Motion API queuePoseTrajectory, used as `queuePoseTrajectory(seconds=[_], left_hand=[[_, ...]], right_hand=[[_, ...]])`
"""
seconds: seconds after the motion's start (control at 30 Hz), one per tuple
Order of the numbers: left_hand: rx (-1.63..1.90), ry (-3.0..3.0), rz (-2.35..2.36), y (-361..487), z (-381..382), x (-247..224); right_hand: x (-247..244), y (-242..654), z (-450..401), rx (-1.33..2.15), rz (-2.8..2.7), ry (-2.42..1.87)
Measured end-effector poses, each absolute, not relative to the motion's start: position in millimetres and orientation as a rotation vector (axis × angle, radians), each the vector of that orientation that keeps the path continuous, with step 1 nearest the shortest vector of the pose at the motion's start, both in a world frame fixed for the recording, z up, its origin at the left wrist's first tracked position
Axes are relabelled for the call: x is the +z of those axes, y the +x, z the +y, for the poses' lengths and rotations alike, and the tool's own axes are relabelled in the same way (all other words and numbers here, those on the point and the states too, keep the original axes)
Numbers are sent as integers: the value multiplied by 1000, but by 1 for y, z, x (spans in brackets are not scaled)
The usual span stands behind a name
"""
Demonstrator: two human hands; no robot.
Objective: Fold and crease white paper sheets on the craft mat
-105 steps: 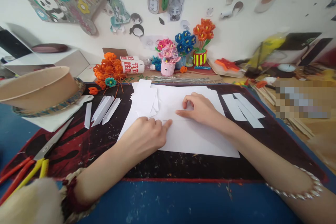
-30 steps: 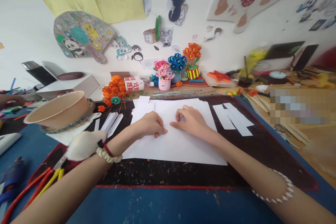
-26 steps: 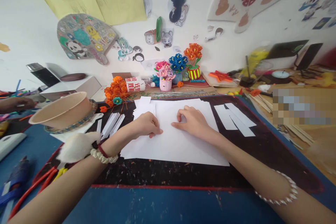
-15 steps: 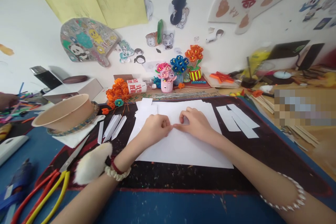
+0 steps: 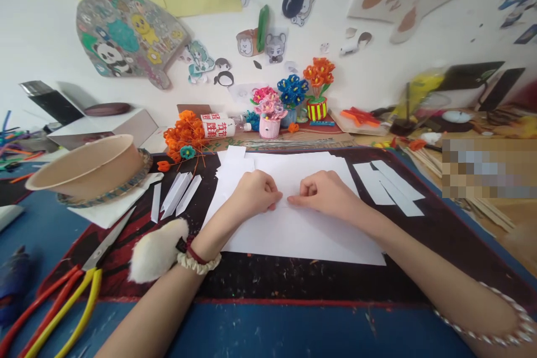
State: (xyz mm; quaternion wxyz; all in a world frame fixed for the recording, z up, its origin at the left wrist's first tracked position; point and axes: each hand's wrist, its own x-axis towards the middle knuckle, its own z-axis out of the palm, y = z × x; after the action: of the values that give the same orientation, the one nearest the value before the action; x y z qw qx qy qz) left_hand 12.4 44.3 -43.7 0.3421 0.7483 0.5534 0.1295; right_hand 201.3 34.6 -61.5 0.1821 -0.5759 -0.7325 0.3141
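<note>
Over a stack of white paper sheets [image 5: 293, 238], my left hand [image 5: 255, 193] and my right hand [image 5: 327, 193] face each other with a narrow gap between them. The fingers of both hands are curled, thumbs pressed toward the fingertips. Whatever is pinched there cannot be made out against the white sheet. Left of the stack lie several folded white paper strips [image 5: 176, 193]; flat white paper strips [image 5: 388, 190] rest to its right. A fluffy white object [image 5: 157, 251] is beside my left wrist.
Scissors [image 5: 98, 251] with red and yellow handles lie open at the left, near a round tan container [image 5: 84, 165]. A blurred blue tool [image 5: 17, 279] is at the left edge. Along the wall stand orange craft flowers [image 5: 184, 137] and a pink flower pot [image 5: 269, 126].
My fingertips have come slightly apart, the right hand shifting to the right. Its fingers look more curled than before. The camera view has tilted down a little.
</note>
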Motion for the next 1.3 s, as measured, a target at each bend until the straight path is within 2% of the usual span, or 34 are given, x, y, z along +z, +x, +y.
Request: queuePoseTrajectory(seconds=[0.5,1.3], left_hand=[[341,1921,1463,14,44,-42],[430,1966,1422,10,41,-47]], right_hand=[[-49,206,47,1562,-1993,-1624],[-52,257,46,1635,-1965,-1638]])
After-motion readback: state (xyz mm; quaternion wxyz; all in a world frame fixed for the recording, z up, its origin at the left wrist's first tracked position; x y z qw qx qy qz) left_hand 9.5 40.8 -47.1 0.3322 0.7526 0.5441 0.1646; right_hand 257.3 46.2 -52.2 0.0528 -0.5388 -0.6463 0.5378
